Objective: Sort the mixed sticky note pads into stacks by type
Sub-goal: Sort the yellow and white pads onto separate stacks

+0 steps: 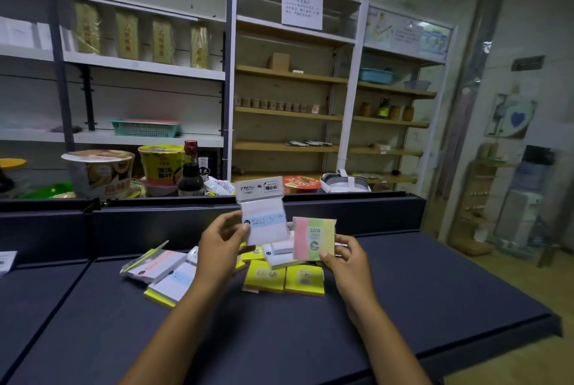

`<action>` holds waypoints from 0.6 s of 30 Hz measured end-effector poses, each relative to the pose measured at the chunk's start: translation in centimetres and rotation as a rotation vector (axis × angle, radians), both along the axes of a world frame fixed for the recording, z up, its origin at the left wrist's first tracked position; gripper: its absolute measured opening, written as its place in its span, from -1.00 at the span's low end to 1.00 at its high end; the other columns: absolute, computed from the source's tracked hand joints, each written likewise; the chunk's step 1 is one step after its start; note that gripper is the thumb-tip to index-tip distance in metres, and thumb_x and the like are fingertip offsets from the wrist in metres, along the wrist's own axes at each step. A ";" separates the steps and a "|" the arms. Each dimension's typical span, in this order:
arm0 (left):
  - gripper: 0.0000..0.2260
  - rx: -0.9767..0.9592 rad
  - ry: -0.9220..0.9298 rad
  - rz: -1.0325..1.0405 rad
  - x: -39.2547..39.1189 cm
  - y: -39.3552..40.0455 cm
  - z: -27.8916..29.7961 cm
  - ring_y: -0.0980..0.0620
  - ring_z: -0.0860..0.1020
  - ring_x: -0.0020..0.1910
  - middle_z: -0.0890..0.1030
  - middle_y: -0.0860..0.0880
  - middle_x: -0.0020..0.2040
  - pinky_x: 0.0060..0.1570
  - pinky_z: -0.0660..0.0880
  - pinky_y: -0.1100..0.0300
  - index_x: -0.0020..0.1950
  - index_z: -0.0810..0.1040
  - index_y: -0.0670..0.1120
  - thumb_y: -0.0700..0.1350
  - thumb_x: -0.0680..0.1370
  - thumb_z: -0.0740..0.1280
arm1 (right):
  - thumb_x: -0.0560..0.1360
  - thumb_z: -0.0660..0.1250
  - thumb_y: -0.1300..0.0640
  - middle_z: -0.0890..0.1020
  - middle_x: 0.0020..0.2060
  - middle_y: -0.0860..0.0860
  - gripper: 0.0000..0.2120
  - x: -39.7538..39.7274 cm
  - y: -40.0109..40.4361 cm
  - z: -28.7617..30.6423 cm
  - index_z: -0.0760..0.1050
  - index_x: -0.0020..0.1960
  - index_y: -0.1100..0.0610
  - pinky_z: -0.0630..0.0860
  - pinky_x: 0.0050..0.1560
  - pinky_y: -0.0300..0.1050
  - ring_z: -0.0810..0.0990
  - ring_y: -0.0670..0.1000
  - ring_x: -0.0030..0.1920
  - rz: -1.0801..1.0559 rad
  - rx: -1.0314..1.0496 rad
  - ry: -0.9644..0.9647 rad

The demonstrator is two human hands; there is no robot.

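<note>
Two pads were up off the dark table [403, 307]: a white packaged pad [265, 223], long axis upright, pinched at its left edge by the left hand [222, 244], and a pink-green-yellow pad [313, 240] pinched from below by the right hand [348, 257]. The unsorted pile [217, 272] lay directly beneath; the yellow pads [284, 279] sat nearer the right hand, the white packs [161, 269] nearer the left.

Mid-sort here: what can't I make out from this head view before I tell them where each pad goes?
- Pads under the left hand and its white packaged pad: hidden, so the pile's count is unknown.
- Labels on the two yellow pads on the table: blurred, unreadable.
- Small print under "2209" on the striped pad in the right hand: too small.
- White item at the left edge: cut off.
</note>
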State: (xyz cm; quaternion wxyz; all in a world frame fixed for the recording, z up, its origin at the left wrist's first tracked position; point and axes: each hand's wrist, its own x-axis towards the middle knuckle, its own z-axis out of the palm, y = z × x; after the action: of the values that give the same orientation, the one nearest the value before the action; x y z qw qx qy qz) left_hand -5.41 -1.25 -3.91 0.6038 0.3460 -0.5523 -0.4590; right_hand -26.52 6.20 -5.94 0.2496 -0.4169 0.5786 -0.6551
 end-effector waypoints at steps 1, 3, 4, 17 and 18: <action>-0.82 0.000 0.020 -0.005 0.8 0.5 -0.2 0.04 0.68 -0.05 0.70 -0.03 -0.01 -0.19 0.65 0.09 0.15 0.58 -0.03 -0.23 0.58 0.35 | 0.51 0.35 0.39 0.70 -0.06 -0.01 -0.69 0.7 0.5 0.2 0.48 0.15 0.08 0.56 -0.26 -0.31 0.70 -0.16 -0.16 0.002 -0.018 -0.006; -0.81 -0.012 0.042 -0.019 2.3 1.6 -0.4 0.08 0.69 -0.12 0.71 -0.02 -0.06 -0.30 0.62 0.18 0.11 0.58 0.01 -0.24 0.57 0.36 | 0.52 0.32 0.42 0.69 -0.06 -0.01 -0.69 2.0 1.4 0.8 0.47 0.15 0.10 0.58 -0.26 -0.30 0.70 -0.17 -0.17 0.007 -0.048 -0.024; -0.80 -0.031 0.032 -0.011 3.4 2.0 -0.4 0.08 0.69 -0.11 0.70 -0.03 -0.06 -0.28 0.62 0.17 0.12 0.58 0.01 -0.24 0.56 0.37 | 0.52 0.32 0.43 0.69 -0.05 0.00 -0.70 2.9 1.9 1.1 0.47 0.15 0.11 0.59 -0.24 -0.29 0.71 -0.16 -0.16 0.010 -0.063 -0.033; -0.82 -0.174 -0.070 0.116 19.8 7.5 0.1 0.08 0.65 -0.08 0.66 0.02 -0.10 -0.26 0.64 0.16 -0.01 0.54 0.03 -0.26 0.54 0.39 | 0.52 0.33 0.42 0.70 -0.04 0.00 -0.65 17.7 4.8 2.6 0.41 0.19 0.09 0.61 -0.22 -0.30 0.73 -0.09 -0.12 0.112 -0.164 -0.053; -0.81 -0.179 -0.073 0.129 20.9 7.9 0.2 0.10 0.65 -0.10 0.66 0.04 -0.13 -0.27 0.63 0.18 -0.02 0.55 0.04 -0.26 0.54 0.40 | 0.52 0.34 0.42 0.70 -0.05 0.00 -0.64 18.7 4.9 2.6 0.41 0.20 0.09 0.59 -0.24 -0.32 0.73 -0.09 -0.14 0.121 -0.171 -0.058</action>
State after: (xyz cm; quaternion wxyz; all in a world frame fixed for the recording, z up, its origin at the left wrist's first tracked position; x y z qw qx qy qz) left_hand 15.51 6.63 -3.75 0.6399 0.3421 -0.5894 -0.3551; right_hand -7.86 11.07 -3.38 0.2689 -0.4518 0.4871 -0.6974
